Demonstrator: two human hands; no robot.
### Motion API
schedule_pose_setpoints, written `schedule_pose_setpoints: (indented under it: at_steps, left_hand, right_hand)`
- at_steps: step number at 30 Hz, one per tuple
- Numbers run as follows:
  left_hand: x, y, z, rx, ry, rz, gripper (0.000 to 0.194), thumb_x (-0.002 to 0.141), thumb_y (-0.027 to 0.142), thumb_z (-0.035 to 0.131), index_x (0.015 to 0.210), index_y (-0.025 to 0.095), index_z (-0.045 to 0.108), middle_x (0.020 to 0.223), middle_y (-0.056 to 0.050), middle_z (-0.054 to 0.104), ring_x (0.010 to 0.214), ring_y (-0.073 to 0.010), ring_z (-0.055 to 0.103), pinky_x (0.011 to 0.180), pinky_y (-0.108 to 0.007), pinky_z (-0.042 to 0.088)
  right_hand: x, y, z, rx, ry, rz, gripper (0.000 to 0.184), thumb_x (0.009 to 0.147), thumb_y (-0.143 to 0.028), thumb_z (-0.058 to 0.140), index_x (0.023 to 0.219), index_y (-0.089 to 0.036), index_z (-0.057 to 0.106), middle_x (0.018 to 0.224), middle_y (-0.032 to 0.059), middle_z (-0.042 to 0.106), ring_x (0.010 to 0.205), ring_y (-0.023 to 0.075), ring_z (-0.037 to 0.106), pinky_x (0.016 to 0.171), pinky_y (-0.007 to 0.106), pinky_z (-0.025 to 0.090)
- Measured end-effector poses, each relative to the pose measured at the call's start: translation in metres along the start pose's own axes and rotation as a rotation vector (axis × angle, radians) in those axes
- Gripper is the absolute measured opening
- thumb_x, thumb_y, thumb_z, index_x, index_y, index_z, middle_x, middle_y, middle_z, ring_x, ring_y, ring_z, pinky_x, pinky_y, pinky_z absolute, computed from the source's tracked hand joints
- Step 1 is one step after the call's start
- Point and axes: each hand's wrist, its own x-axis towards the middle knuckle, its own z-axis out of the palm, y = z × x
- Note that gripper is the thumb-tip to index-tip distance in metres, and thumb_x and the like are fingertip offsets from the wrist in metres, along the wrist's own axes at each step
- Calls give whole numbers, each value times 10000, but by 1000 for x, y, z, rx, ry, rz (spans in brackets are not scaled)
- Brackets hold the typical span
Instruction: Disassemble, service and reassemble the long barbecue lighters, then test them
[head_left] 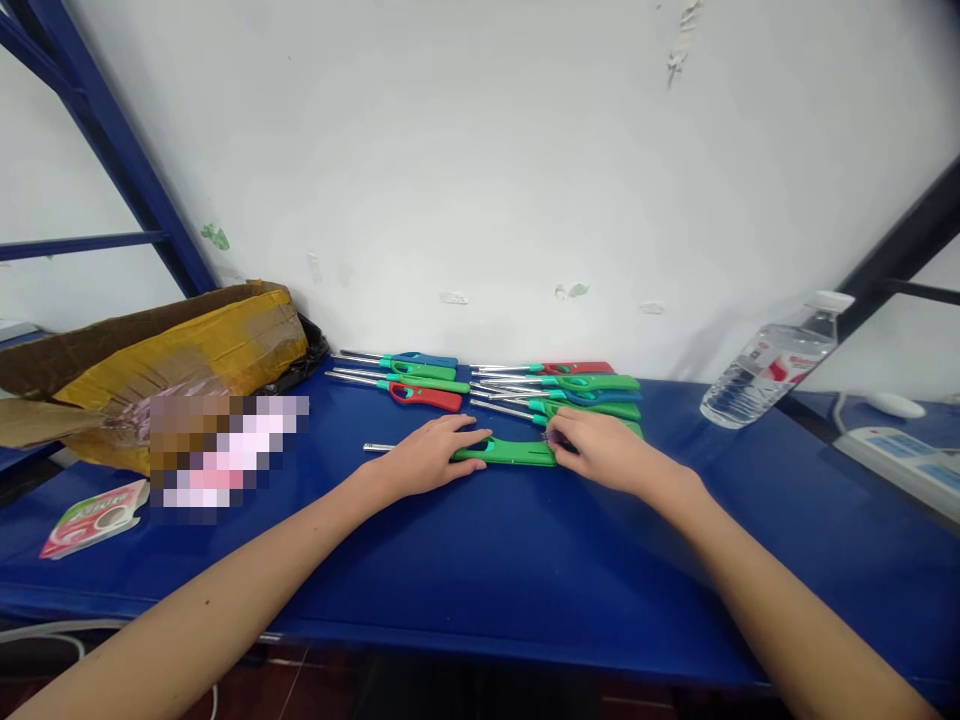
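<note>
A green long-necked gas lighter (517,453) lies flat on the blue tabletop in front of me, its metal tube pointing left. My left hand (431,455) is closed around it near the trigger opening, fingers and thumb on either side. At the handle's right end, the fingers of my right hand (600,450) are bent in a pinch. Something small and purplish shows between them, too little to name. Behind my hands, more lighters lie in two groups: a left one with a red lighter (427,397) in front, and a right one with a red lighter (581,368) at the back.
An opened cardboard box (187,345) with yellow tape stands at the left, beside a blurred-out patch. A torn red-and-white package card (94,518) lies near it. A tilted water bottle (772,365) and a white power strip (904,458) are at the right. A white wall (487,180) rises behind.
</note>
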Motion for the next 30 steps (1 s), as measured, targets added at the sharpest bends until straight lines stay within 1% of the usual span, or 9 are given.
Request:
schedule_pose_setpoints:
  at_steps: [7, 10, 12, 14, 17, 19, 21, 23, 30]
  left_hand:
    - [0, 2, -3, 2, -23, -11, 492, 964, 445, 518, 1412, 241, 498, 1475, -134, 444, 1350, -298, 433, 1108, -424, 362]
    - [0, 3, -3, 10, -26, -9, 494, 966, 444, 513, 1414, 234, 496, 1475, -140, 445, 1350, -301, 434, 1109, -427, 361]
    - [0, 3, -2, 11, -20, -2, 492, 967, 443, 511, 1413, 236, 496, 1474, -137, 447, 1348, -304, 436, 1109, -431, 362]
    - [0, 2, -2, 2, -4, 9, 486, 968, 448, 507, 1408, 243, 502, 1472, -128, 453, 1344, -308, 442, 1108, -435, 365]
    - [0, 1, -1, -14, 12, 20, 489, 969, 461, 497, 1403, 237, 508, 1467, -132, 458, 1337, -316, 449, 1106, -443, 371]
    - [-1, 1, -1, -11, 12, 22, 489, 969, 461, 498, 1402, 234, 510, 1467, -136, 458, 1337, -320, 449, 1106, -451, 371]
    - [-1, 2, -2, 3, 7, 22, 486, 968, 450, 503, 1405, 237, 506, 1470, -134, 455, 1341, -319, 445, 1107, -454, 370]
    - [-1, 3, -3, 24, -6, 16, 484, 971, 435, 504, 1413, 237, 497, 1472, -136, 451, 1347, -315, 437, 1109, -452, 367]
    - [-2, 3, -2, 32, 7, 21, 482, 977, 435, 487, 1422, 250, 482, 1475, -126, 449, 1347, -318, 437, 1110, -458, 366]
  right_hand:
    - [0, 8, 0, 10, 43, 24, 128, 870, -155, 490, 883, -177, 615, 926, 72, 638, 781, 189, 587, 661, 280, 379]
    - [1, 13, 0, 93, 96, 18, 179, 911, -182, 441, 895, -171, 619, 921, 92, 633, 817, 210, 588, 709, 302, 404]
    - [1, 12, 0, 207, 195, 8, 200, 946, -227, 415, 916, -177, 607, 925, 94, 631, 844, 217, 587, 748, 320, 420]
    - [1, 9, 1, 385, 352, 31, 205, 970, -301, 412, 972, -195, 587, 861, 68, 620, 780, 200, 579, 720, 320, 432]
    - [4, -2, 5, 795, 642, 119, 270, 979, -458, 411, 980, -226, 549, 617, -23, 472, 539, 146, 474, 553, 286, 393]
    - [8, -8, 8, 1127, 747, 142, 315, 945, -546, 455, 914, -239, 519, 575, -56, 385, 460, 117, 408, 473, 263, 330]
    - [14, -13, 11, 1358, 759, 150, 338, 897, -577, 532, 855, -245, 487, 574, -76, 330, 425, 90, 347, 451, 249, 292]
    - [18, -14, 13, 1491, 740, 174, 351, 864, -577, 583, 834, -245, 474, 588, -82, 310, 430, 78, 320, 460, 244, 291]
    - [22, -16, 18, 1584, 670, 206, 349, 833, -572, 615, 866, -243, 503, 604, -80, 312, 455, 78, 321, 467, 242, 296]
